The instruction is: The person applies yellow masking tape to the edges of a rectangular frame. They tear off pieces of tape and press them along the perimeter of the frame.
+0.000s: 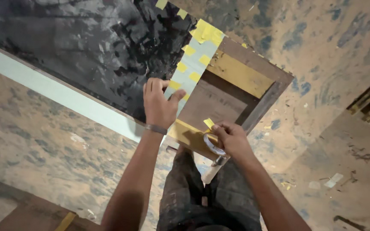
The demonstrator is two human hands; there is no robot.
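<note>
Nearest the camera are the person's dark, paint-stained trousers (206, 196), seen from above on a dusty, blotched floor (43, 141). Just beyond, the right hand (232, 139) has a roll of tape (213, 145) looped around it, and its fingers (220, 127) pinch a short yellow tape piece (209, 123) at the near edge of a brown wooden frame (253, 81). The left hand (158, 105), a band at its wrist, lies flat with fingers spread and released, pressing a pale strip (191, 70) dotted with yellow tape squares. That strip runs along the seam between the frame and a large black-painted board (73, 47), which stretches away to the far left.
</note>
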